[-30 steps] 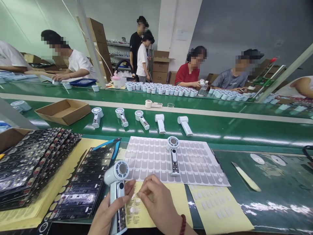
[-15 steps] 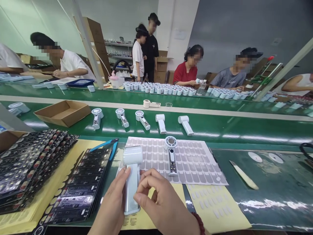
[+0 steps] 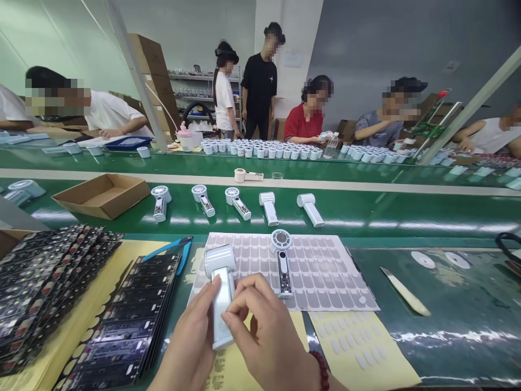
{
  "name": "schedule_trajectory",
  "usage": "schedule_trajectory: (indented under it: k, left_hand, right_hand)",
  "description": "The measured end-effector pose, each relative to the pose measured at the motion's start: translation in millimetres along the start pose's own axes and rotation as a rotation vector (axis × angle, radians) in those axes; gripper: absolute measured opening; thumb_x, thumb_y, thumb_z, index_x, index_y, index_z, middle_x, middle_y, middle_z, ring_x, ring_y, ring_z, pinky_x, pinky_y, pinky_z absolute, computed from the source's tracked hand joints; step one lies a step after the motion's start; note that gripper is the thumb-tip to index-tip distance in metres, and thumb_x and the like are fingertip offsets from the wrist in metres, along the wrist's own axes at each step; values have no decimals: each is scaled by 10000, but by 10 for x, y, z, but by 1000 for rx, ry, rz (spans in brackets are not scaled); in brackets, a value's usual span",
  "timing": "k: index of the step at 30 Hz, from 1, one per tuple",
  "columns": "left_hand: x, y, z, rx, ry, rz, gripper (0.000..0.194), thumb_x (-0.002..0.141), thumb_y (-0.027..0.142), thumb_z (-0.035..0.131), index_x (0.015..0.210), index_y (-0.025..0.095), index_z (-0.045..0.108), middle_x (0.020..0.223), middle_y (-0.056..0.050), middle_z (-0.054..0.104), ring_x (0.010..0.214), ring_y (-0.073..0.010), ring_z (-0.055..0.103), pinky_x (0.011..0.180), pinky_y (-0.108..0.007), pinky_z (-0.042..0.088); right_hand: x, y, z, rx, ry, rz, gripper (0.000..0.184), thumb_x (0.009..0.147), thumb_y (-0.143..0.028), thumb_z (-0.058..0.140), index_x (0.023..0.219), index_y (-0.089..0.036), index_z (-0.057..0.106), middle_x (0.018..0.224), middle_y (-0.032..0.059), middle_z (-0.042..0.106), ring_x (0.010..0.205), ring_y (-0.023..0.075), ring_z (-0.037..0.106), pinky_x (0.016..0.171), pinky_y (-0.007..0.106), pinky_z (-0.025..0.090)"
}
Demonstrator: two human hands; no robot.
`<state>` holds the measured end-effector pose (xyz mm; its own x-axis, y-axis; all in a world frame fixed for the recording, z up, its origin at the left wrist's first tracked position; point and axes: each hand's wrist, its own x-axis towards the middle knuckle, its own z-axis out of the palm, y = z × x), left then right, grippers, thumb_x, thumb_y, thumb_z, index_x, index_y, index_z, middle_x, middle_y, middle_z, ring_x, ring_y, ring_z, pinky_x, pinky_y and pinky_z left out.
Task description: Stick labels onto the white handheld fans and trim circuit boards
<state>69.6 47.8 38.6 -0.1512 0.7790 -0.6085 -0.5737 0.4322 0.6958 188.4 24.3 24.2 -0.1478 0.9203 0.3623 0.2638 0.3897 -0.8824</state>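
My left hand (image 3: 191,339) is closed round the handle of a pale blue handheld fan (image 3: 220,282), its plain back facing me and its head pointing away. My right hand (image 3: 264,326) pinches its fingers together against the fan's handle; what they hold, if anything, is too small to see. A second fan (image 3: 281,259) lies face up on a grey sticker sheet (image 3: 321,271) just beyond my hands. Yellow backing sheets (image 3: 358,347) with small white stickers lie under and right of my hands.
Stacks of black circuit panels (image 3: 61,282) fill the left. Blue pliers (image 3: 171,248) lie beside them. A cream blade (image 3: 405,290) lies to the right. Several fans (image 3: 240,202) and a cardboard tray (image 3: 101,194) ride the green conveyor. People work across the belt.
The fan in my left hand has been turned from face up to back up. My right hand moved from the sticker sheet onto the fan's handle.
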Motion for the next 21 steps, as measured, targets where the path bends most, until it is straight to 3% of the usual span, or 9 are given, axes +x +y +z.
schedule_trajectory:
  k: [4, 7, 9, 11, 13, 16, 21]
  left_hand:
    - [83, 147, 60, 31, -162, -6, 263, 810, 166, 713, 1068, 128, 739, 964, -114, 774, 838, -244, 737, 706, -327, 606]
    - [261, 338, 156, 172, -220, 118, 331, 671, 110, 778, 999, 136, 737, 883, -97, 768, 719, -213, 710, 585, -279, 565]
    - [427, 469, 247, 230, -214, 189, 288, 640, 92, 782, 920, 126, 729, 782, -69, 741, 650, -173, 669, 540, -237, 523]
    - [617, 570, 346, 248, -203, 249, 224, 674, 71, 754, 889, 119, 712, 702, -32, 697, 607, -137, 623, 519, -211, 486]
    - [818, 618, 443, 272, -180, 299, 171, 743, 51, 705, 897, 123, 687, 671, 4, 652, 583, -116, 589, 511, -204, 465]
    - [1121, 597, 567, 309, -124, 355, 120, 861, 106, 660, 975, 141, 649, 765, 20, 635, 608, -106, 581, 541, -230, 491]
    - [1557, 476, 720, 367, -54, 405, 273, 921, 297, 652, 1158, 167, 620, 1033, -48, 665, 788, -158, 647, 664, -327, 571]
  right_hand:
    - [122, -19, -173, 126, 136, 60, 96, 928, -280, 554, 869, -223, 604, 1002, 47, 608, 821, 158, 641, 549, 224, 465]
    - [423, 10, -412, -42, 34, 180, 238, 964, -338, 542, 1166, -223, 595, 1149, 84, 683, 947, 190, 686, 636, 252, 535]
    - [742, 67, -553, -290, -75, 266, 467, 987, -306, 545, 1429, -209, 430, 1305, 105, 663, 1102, 209, 672, 807, 301, 562]
    - [1125, 157, -633, -536, -173, 323, 643, 991, -281, 575, 1544, -162, 271, 1371, 140, 635, 1186, 257, 644, 986, 404, 513]
    - [1514, 275, -637, -624, -201, 353, 678, 963, -251, 636, 1535, -106, 301, 1321, 177, 657, 1212, 311, 625, 1032, 482, 481]
    - [1987, 469, -540, -705, -228, 413, 461, 954, -266, 675, 1378, -155, 531, 1289, 129, 652, 1156, 295, 644, 995, 520, 513]
    - [2338, 675, -380, -720, -209, 443, 356, 970, -327, 665, 1279, -162, 599, 1279, 107, 628, 1077, 257, 657, 910, 467, 567]
